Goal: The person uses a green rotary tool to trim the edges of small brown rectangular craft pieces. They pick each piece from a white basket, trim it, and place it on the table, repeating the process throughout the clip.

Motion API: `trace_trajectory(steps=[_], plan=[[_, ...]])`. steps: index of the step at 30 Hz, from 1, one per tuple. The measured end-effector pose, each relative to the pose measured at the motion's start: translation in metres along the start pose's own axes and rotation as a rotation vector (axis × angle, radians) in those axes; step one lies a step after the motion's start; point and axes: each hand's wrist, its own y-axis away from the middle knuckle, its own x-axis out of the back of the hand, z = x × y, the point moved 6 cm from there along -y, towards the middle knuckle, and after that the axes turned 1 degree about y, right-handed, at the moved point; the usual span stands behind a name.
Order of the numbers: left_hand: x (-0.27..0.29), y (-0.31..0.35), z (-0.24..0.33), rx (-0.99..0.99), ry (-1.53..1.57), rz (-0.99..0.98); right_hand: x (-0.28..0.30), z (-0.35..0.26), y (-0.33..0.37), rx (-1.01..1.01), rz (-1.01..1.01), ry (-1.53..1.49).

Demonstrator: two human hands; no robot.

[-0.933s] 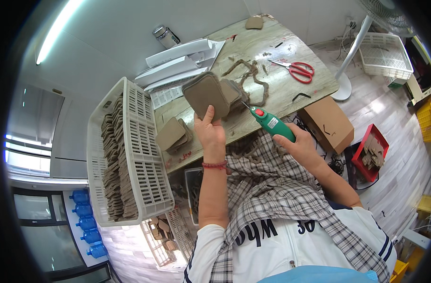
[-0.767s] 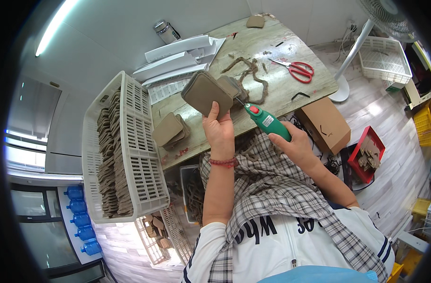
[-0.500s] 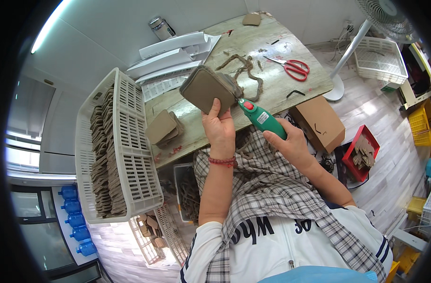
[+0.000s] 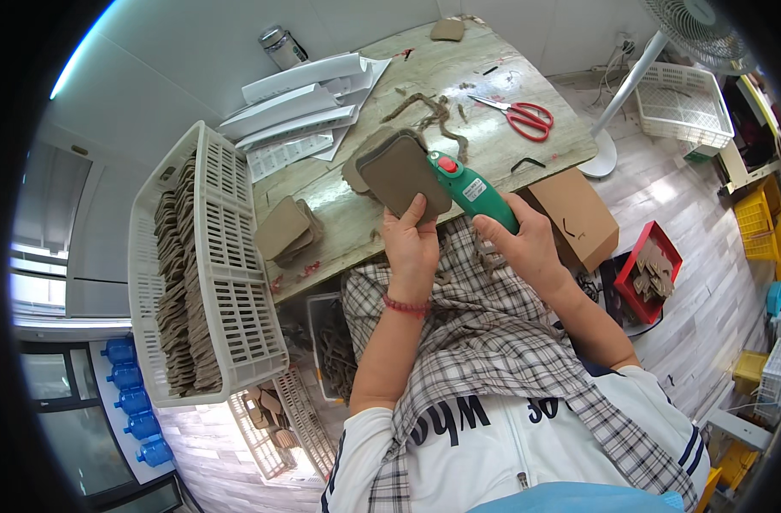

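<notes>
Pale surface [image 4: 339, 235] bearing one pair of scissors [image 4: 508, 109], beyond the right hand [image 4: 530, 239], which grips one green tool [image 4: 478, 197]. The left hand [image 4: 412, 250] clasps one brown pad [image 4: 401, 173] at its near edge; five blue bottles [image 4: 134, 400] lie far leftward.

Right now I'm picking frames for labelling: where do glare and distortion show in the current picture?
Head view: glare whitens the tabletop beside the red-handled scissors; head view: the light tube curves at upper left; head view: the green tool looks fairly crisp.
</notes>
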Motion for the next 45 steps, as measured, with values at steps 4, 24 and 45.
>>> trace_trajectory(steps=[4, 24, 45], plan=[[0.007, 0.010, 0.000, 0.031, -0.068, -0.005, 0.008, -0.010, -0.003, -0.064, -0.051, 0.010], [0.019, 0.009, 0.070, 0.146, -0.675, -0.288, 0.035, 0.005, 0.011, 0.168, -0.230, 0.232], [0.031, 0.013, 0.078, 0.376, -1.014, -0.360, 0.022, 0.017, 0.010, -0.202, -0.456, 0.019]])
